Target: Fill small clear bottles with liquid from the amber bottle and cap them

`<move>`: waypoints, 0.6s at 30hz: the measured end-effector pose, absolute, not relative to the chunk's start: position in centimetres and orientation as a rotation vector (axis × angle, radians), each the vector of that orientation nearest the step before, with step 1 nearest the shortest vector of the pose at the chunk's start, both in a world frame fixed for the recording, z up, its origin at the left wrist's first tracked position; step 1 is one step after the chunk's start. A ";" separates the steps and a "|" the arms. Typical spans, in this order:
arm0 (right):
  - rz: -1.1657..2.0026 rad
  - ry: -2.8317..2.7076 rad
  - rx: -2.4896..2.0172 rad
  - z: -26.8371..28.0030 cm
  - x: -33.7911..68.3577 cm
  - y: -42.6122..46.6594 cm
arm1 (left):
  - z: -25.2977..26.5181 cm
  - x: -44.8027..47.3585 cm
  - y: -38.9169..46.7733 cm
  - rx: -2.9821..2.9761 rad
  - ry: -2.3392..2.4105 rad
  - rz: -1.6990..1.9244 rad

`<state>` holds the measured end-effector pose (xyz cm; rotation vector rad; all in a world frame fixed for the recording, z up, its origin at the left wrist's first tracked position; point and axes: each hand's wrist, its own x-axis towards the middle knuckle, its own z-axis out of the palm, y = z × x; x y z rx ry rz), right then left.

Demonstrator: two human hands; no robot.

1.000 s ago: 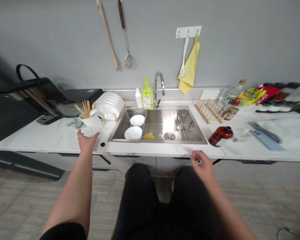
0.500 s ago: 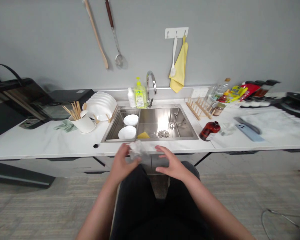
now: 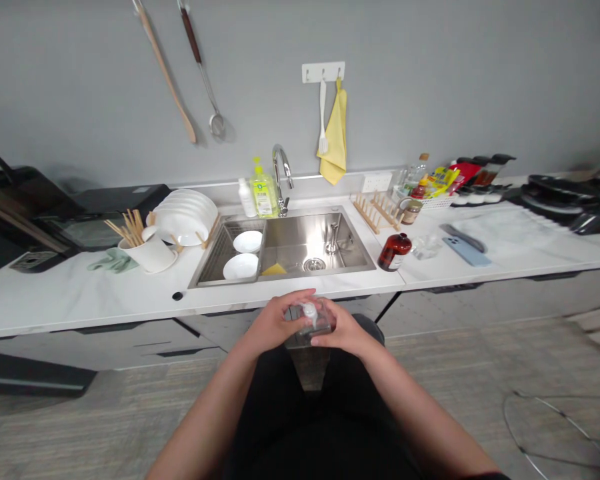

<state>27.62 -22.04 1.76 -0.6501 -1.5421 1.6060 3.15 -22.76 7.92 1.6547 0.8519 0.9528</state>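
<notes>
In front of the sink, below the counter edge, my left hand (image 3: 280,321) and my right hand (image 3: 344,327) close around a clear, see-through item with a white knob-like top (image 3: 310,311). It looks boxy and may be a plastic container; the fingers partly cover it, and I cannot make out its exact kind. My left fingers curl over its far left side, and my right fingers and thumb grip its right side. Just beyond them is the steel sink (image 3: 305,275), with white bowls (image 3: 241,267) on its left side and a yellow sponge (image 3: 274,269).
To the right stand a brown bottle (image 3: 395,252), clear crumpled plastic (image 3: 427,247) and a blue phone (image 3: 465,251). A wooden rack (image 3: 375,212) sits behind. Left are white plates (image 3: 187,213) and a white chopstick holder (image 3: 150,255). The faucet (image 3: 282,180) rises behind the sink.
My right hand, formerly open and apart, has come to the see-through item beside my left hand. Both hands now hold it. The view has turned somewhat to the right.
</notes>
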 end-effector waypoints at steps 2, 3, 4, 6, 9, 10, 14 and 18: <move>1.588 -1.513 -0.688 2.0 27.4 -22.1 | 7.9 4.4 -22.2 1.514 0.842 0.993; 1.562 -1.512 -0.713 2.2 27.3 -22.2 | 7.8 5.0 -22.0 1.460 0.852 1.027; 1.526 -1.519 -0.740 2.3 27.2 -22.3 | 7.6 5.7 -21.9 1.431 0.883 1.072; 1.436 -1.545 -0.793 2.4 26.9 -22.5 | 7.3 6.9 -22.0 1.433 1.012 1.179; 1.330 -1.569 -0.827 2.4 26.7 -22.7 | 7.1 7.8 -22.5 1.498 1.121 1.256; 1.331 -1.560 -0.817 2.3 26.7 -22.8 | 7.1 7.6 -22.7 1.513 1.066 1.249; 1.464 -1.491 -0.758 2.2 27.1 -22.8 | 7.3 6.0 -22.8 1.469 0.723 1.142; 1.474 -1.510 -0.760 2.5 26.9 -22.8 | 7.5 5.6 -22.6 1.534 0.899 1.217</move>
